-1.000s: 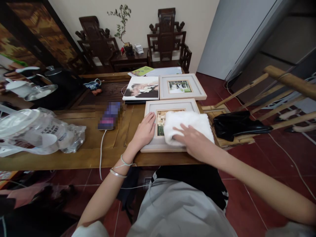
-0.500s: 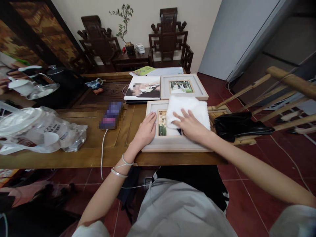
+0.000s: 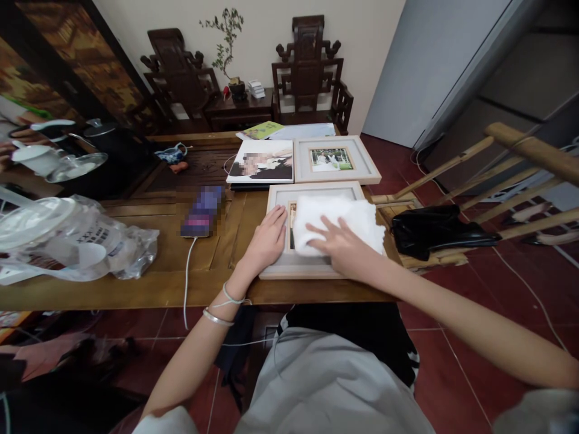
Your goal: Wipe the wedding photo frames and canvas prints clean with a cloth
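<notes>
A light wooden picture frame (image 3: pixel 298 269) lies flat near the table's front edge. My left hand (image 3: pixel 268 236) rests along its left side, fingers stretched out and close together. Over the frame's middle and right part is a fluffy white cloth (image 3: pixel 357 218), hiding most of the photo inside. My right hand (image 3: pixel 341 241) lies on this cloth with the fingers spread, pressing it against the frame. Just behind stand a second framed photo (image 3: pixel 332 160) and, left of it, a white-edged photo panel (image 3: pixel 262 161), both lying flat.
A phone (image 3: pixel 202 211) with a white cable lies left of my left hand. Farther left are a plastic-wrapped cup (image 3: pixel 43 226) and a black kettle (image 3: pixel 106 144). A bamboo chair (image 3: pixel 452 175) holding a black bag (image 3: pixel 425 229) stands at the right. Part of another person shows at the far left.
My right hand and the white cloth have slid toward me and slightly left over the frame, covering more of the photo. My left hand has stayed in place.
</notes>
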A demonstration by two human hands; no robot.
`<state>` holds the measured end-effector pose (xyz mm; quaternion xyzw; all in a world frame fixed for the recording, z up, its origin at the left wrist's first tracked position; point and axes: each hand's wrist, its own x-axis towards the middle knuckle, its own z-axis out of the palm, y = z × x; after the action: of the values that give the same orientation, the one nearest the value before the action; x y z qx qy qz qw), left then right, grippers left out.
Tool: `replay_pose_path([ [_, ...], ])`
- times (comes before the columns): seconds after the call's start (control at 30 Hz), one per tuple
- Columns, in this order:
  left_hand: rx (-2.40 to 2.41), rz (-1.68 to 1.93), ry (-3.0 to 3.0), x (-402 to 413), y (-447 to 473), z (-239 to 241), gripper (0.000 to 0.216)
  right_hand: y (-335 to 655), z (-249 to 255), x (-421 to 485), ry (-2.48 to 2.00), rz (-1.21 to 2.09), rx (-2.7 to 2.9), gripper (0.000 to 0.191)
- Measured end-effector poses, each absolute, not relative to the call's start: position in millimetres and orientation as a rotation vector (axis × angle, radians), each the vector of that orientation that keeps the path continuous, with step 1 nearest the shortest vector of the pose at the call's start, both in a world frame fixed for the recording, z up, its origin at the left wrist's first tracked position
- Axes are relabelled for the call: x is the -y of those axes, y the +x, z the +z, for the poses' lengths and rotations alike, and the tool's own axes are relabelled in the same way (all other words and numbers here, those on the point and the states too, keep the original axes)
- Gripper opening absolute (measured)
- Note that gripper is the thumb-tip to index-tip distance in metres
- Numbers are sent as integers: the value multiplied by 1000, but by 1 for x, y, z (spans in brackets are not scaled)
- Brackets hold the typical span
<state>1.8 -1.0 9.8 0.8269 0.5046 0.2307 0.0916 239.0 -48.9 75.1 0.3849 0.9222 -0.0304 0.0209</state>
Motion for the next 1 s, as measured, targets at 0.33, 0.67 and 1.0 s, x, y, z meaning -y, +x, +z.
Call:
replay_pose_path([
  [0.33,-1497,708,2434,2,1,10,52,240,64,-55,1464,175,-2844,77],
  [0.67,-1517,722,2401,3,4,9,52,248,113,96,982,-270,-2809,75],
  [1.0,-1421,992,2133,11,8,20,68,198,84,46,1091,16,-2866,60],
])
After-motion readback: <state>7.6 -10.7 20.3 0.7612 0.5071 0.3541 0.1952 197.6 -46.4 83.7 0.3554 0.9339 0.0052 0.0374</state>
